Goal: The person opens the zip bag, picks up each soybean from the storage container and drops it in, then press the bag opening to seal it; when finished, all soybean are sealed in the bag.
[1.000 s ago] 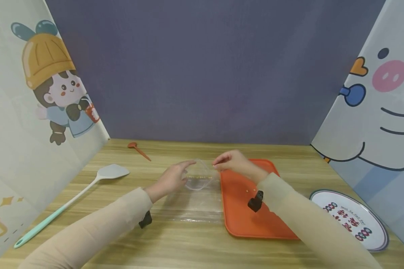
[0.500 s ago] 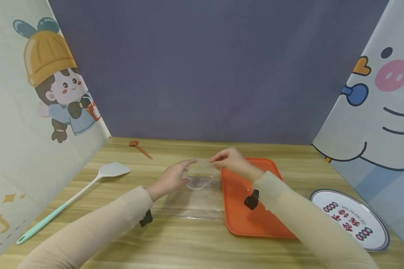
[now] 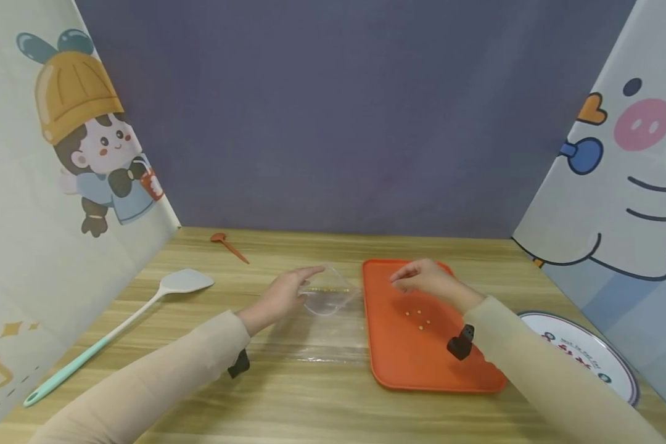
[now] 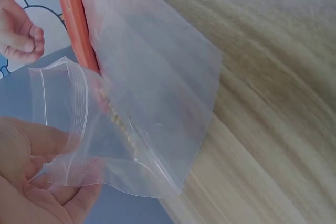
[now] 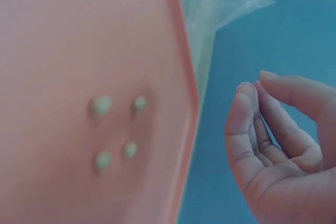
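My left hand [image 3: 277, 298] holds a clear zip-lock bag [image 4: 157, 72] by its mouth, the thumb on one side and fingers behind the film. The mouth gapes, and the lower part of the bag lies on the table. Inside, a row of small yellowish beans [image 4: 122, 125] shows along a fold. Over the orange tray [image 3: 399, 367], my right hand [image 3: 433, 283] hangs with loosely curled fingers; thumb and index tips are close together, with nothing visible between them. Several pale round beans [image 5: 102, 105] lie on the tray below it, apart from the fingers.
On the left lies a white spatula [image 3: 185, 281] with a mint handle. A small orange-red spoon [image 3: 230, 248] rests at the back left. An oval white plate [image 3: 616, 367] with printing is at the right, partly behind the right sleeve. Walls stand around the table.
My right hand has left the bag's mouth and moved right, over the tray, uncovering the beans there. My left hand stays in place with the bag.
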The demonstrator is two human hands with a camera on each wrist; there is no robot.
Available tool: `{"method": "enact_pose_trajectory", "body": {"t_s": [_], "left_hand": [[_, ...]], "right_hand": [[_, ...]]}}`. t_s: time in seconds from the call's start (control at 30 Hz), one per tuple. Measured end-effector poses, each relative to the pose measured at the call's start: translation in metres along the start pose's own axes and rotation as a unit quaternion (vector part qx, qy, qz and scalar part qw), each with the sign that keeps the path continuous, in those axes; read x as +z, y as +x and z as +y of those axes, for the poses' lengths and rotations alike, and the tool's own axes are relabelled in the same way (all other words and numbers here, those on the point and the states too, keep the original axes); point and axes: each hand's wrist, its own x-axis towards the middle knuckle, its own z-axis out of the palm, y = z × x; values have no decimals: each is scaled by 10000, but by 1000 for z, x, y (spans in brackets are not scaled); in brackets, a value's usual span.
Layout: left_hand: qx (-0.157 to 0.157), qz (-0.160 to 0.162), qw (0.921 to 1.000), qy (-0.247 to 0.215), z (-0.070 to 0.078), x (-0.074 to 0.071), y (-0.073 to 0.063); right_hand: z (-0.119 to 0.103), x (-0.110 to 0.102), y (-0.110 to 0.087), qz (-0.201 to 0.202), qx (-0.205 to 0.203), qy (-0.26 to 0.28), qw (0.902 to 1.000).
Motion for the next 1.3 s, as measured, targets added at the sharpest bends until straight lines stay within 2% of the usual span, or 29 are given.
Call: {"method": "enact_pose_trajectory", "body": {"t_s": [0.23,0.53,0.9,1.1,1.3], "left_hand": [[-121,-71,9998,141,0,0,-1],[-256,-114,9996,-14,1,0,-2],[-198,-64,9998,-43,2,2,-1],[-71,-40,10000,16,3,1,-1],[-190,-74,9998,48,6,-4,-2]], "right_hand": [[27,-17,-7,-83,-101,-164,9998],[55,-27,-16,-503,258,-141,9983],[64,-25,-17,-775,140,-34,9969],[65,-21,-17,-599,288,-124,9977],[64,-17,-14,-443,350,-314,9979]]}}
